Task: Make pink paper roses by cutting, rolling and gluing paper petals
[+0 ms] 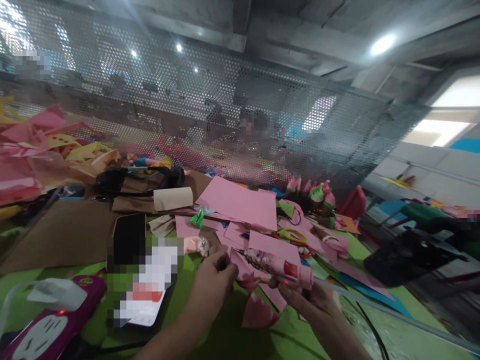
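In my right hand [309, 302] is a pink hot glue gun [279, 265], its nozzle pointing left and a long clear glue stick [375, 302] running out of its back to the right. My left hand [215, 272] is closed in a pinch on a piece of pink paper [243, 272], right beside the nozzle. The fingertips partly hide where hand and paper meet. A folded pink paper piece [258, 312] lies on the green tabletop just below the hands. Scissors [292, 235] with yellow and red handles lie behind the glue gun.
At left are a phone [150, 290] with a lit screen, a dark phone [129, 237] and a purple power strip [52, 320]. Pink sheets [240, 200], brown paper [63, 232] and a cardboard roll [173, 198] spread behind. A perforated metal screen [210, 105] borders the back.
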`<move>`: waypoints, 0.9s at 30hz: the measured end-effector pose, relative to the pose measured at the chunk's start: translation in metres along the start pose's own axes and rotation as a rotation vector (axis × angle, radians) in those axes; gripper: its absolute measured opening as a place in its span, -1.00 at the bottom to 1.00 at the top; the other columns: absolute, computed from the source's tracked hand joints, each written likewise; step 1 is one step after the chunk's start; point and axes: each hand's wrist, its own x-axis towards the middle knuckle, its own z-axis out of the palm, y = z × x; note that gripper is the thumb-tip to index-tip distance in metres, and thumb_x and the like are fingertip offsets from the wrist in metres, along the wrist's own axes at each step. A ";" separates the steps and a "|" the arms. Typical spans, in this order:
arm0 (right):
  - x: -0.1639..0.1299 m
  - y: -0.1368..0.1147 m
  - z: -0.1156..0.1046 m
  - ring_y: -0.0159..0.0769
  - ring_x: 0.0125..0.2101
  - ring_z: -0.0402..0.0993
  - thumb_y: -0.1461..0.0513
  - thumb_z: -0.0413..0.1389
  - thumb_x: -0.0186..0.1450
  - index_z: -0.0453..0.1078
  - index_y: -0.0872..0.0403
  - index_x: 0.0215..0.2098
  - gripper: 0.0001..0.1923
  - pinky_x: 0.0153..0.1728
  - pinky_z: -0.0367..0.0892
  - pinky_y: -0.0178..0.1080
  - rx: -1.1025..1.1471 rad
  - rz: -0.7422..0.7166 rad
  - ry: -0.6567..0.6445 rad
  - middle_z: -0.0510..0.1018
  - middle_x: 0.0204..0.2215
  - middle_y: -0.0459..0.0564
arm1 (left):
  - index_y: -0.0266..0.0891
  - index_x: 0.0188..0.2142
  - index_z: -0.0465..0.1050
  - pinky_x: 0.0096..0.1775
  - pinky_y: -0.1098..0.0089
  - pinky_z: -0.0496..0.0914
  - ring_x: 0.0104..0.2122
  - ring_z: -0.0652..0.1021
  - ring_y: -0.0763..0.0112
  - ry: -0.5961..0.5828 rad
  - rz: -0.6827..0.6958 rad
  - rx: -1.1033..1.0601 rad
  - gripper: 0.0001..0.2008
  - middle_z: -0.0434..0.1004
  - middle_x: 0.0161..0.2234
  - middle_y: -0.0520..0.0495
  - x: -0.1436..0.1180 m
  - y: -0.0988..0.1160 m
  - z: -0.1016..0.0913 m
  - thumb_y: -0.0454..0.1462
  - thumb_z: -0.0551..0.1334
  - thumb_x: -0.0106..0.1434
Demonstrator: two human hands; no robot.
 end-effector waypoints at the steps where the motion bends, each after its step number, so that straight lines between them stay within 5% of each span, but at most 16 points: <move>1: 0.000 0.000 0.000 -0.03 -0.30 0.53 -0.14 0.20 0.13 0.59 0.02 -0.28 -0.56 -0.33 0.44 -0.18 -0.003 -0.001 0.000 0.66 -0.29 0.05 | -0.15 -0.67 0.05 -0.59 0.47 0.08 -0.67 0.19 0.55 -0.001 0.003 0.003 -0.81 0.06 -0.68 0.17 0.000 0.000 0.000 -0.27 0.11 -0.09; 5: 0.000 0.000 -0.001 -0.03 -0.25 0.52 -0.13 0.19 0.14 0.58 0.02 -0.31 -0.57 -0.28 0.42 -0.18 -0.008 -0.028 -0.008 0.65 -0.25 0.07 | -0.15 -0.67 0.04 -0.59 0.47 0.04 -0.69 0.17 0.56 -0.013 -0.007 -0.017 -0.82 0.03 -0.68 0.18 -0.001 0.002 0.000 -0.28 0.10 -0.11; 13: 0.000 0.007 -0.002 -0.14 -0.47 0.47 -0.14 0.17 0.16 0.60 0.04 -0.25 -0.53 -0.38 0.41 -0.17 -0.077 0.008 -0.017 0.64 -0.39 0.02 | -0.15 -0.67 0.04 -0.57 0.45 0.03 -0.63 0.16 0.52 -0.005 0.028 0.087 -0.82 0.03 -0.66 0.15 -0.002 0.003 -0.001 -0.30 0.09 -0.08; 22: 0.000 -0.002 0.000 0.04 -0.15 0.53 -0.11 0.19 0.15 0.60 0.02 -0.23 -0.56 -0.13 0.43 -0.07 -0.033 0.002 -0.037 0.65 -0.20 0.07 | -0.16 -0.64 0.06 -0.54 0.42 0.01 -0.59 0.16 0.50 -0.037 0.060 0.169 -0.84 0.05 -0.64 0.14 -0.003 0.000 -0.003 -0.33 0.07 -0.02; 27: 0.001 0.001 0.000 0.02 -0.23 0.54 -0.12 0.18 0.16 0.58 0.02 -0.17 -0.54 -0.15 0.44 -0.05 -0.050 0.025 -0.032 0.66 -0.23 0.06 | -0.17 -0.62 0.11 -0.53 0.41 0.01 -0.58 0.17 0.49 -0.032 0.090 0.220 -0.86 0.07 -0.63 0.13 -0.001 -0.004 -0.002 -0.34 0.07 -0.01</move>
